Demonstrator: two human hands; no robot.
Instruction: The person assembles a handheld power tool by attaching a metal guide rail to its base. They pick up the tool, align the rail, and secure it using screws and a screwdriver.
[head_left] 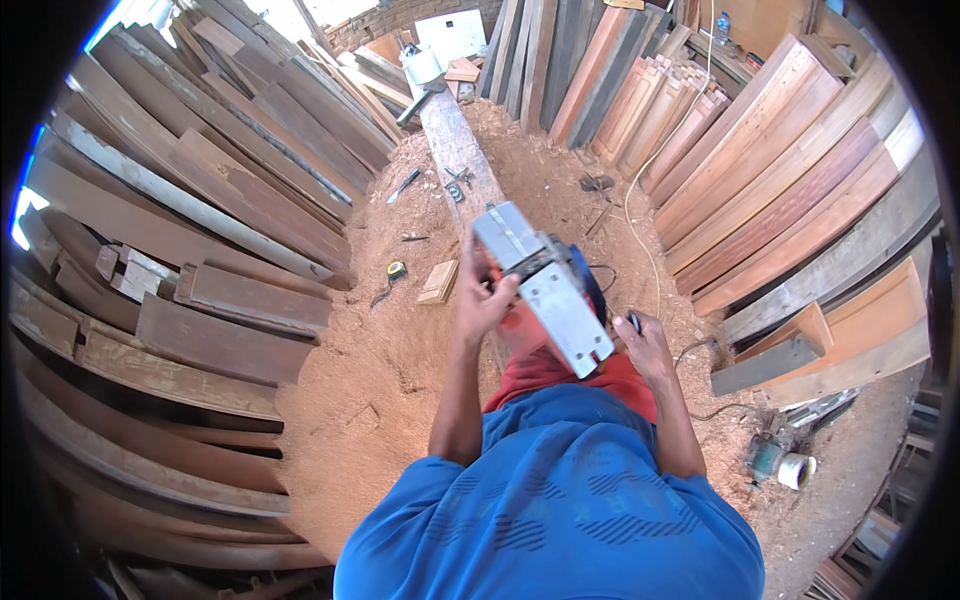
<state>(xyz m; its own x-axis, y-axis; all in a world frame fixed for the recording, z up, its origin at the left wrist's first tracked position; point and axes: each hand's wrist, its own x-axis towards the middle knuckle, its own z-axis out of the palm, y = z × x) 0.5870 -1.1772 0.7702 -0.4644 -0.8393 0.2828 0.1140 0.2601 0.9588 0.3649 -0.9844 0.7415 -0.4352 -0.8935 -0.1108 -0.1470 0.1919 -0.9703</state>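
Note:
An electric hand planer [565, 315] is turned over in front of my body, its flat metal sole facing up. My left hand [485, 305] is closed round its left side, the thumb lying by the gap between the two sole plates. My right hand [648, 345] is beside the planer's near end, apart from it. Its fingers are curled round a small dark object [634, 322] too small to name. Beyond the planer, a long narrow board [458, 135] runs away from me, with small dark tools [456, 190] lying on it.
Sawdust covers the ground. At left lie a tape measure [397, 270], small wood pieces [438, 283] and a slim tool [404, 185]. Planks [230, 180] lean along both sides. A pale cable [640, 185] hangs at right; a green power tool [767, 458] lies lower right.

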